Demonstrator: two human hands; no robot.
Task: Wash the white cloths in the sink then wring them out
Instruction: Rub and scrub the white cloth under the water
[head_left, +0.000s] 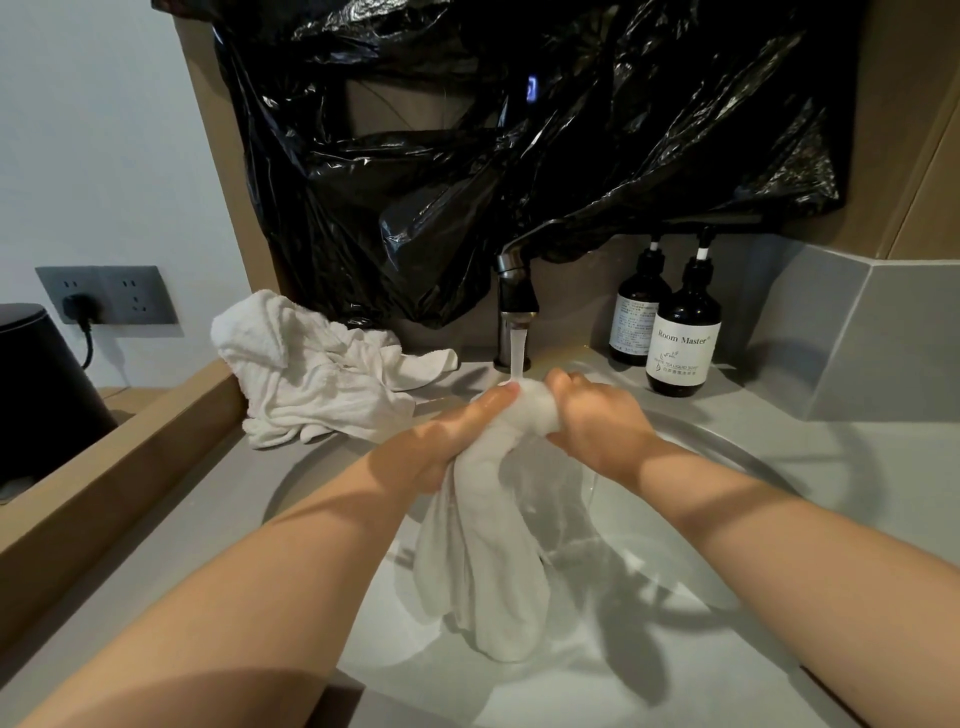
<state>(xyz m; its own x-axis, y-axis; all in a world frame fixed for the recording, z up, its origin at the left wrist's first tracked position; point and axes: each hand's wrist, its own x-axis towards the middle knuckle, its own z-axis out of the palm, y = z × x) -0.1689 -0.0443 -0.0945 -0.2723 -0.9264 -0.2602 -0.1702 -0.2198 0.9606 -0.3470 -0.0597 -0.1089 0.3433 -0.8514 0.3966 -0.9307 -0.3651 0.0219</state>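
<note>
A grey tabletop (182, 519) runs across the near view, with a round sink (701, 561) sunk into it, its bowl wet; a wooden ledge (104, 467) borders the tabletop on the left, and a pale wall (78, 130) rises behind that; a grey splashback angles up on the right.

A white cloth (483, 545) hangs down into the sink, its lower end near the bottom of the bowl; more cloths (311, 379) lie heaped on the tabletop at the sink's far left rim, against the ledge; a tap (514, 306) stands behind the sink with water (517, 353) running from it; two dark pump bottles (683, 332) stand just right of the tap, one close behind the other; a black plastic sheet (519, 156) drapes over the wall above the tap and hides what is behind it; a socket (106, 293) with a plug in it sits on the left wall, beside a dark container (36, 374).

Both hands hold the cloth's bunched top under the water; the left hand (447, 436) grasps it from the side, one finger lying straight along it; the right hand (597, 421) is clenched round the bunch.
</note>
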